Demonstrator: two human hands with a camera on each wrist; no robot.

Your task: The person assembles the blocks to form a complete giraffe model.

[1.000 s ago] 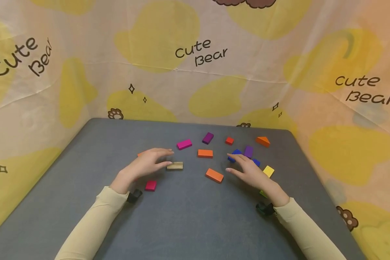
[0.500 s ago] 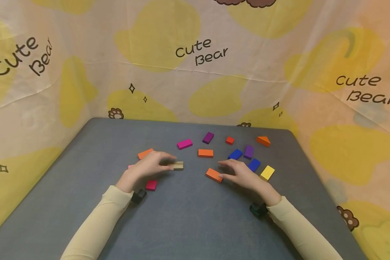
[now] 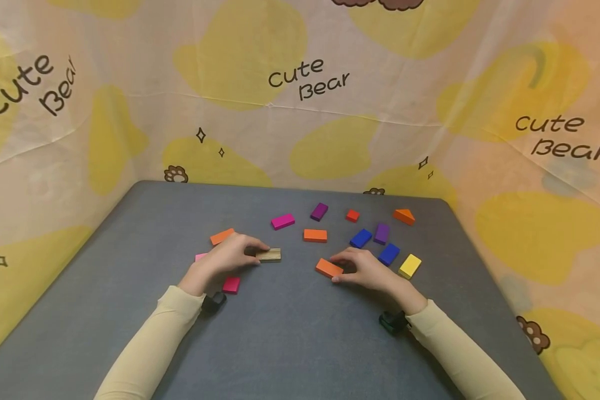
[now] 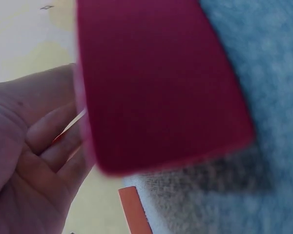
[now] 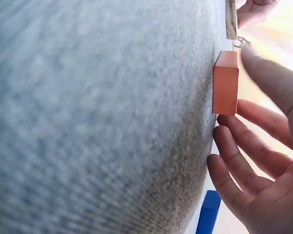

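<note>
My left hand [image 3: 228,256] has thumb and index finger at opposite long edges of the left end of a small natural-wood block [image 3: 270,255]. The right wrist view also shows these fingertips at that wooden block [image 5: 231,19]. My right hand [image 3: 367,269] curls thumb and fingers around the right end of an orange block [image 3: 328,268]. The right wrist view shows this orange block [image 5: 225,87] upright, the thumb beside its top and the fingers at its lower end. Just under my left wrist lies a pink-red block [image 3: 231,285], which fills much of the left wrist view and hides the fingertips.
An orange block [image 3: 222,236] and a partly covered pink block [image 3: 200,256] lie by the left hand. Behind are magenta [image 3: 283,221], orange [image 3: 315,235], dark purple and red blocks. Blue [image 3: 389,254], purple and yellow [image 3: 410,266] blocks lie right of the right hand. Patterned cloth surrounds the grey table.
My right hand has moved left and down from above the blue blocks to the orange block, its fingers curling around it. My left hand has lowered onto the wooden block's left end.
</note>
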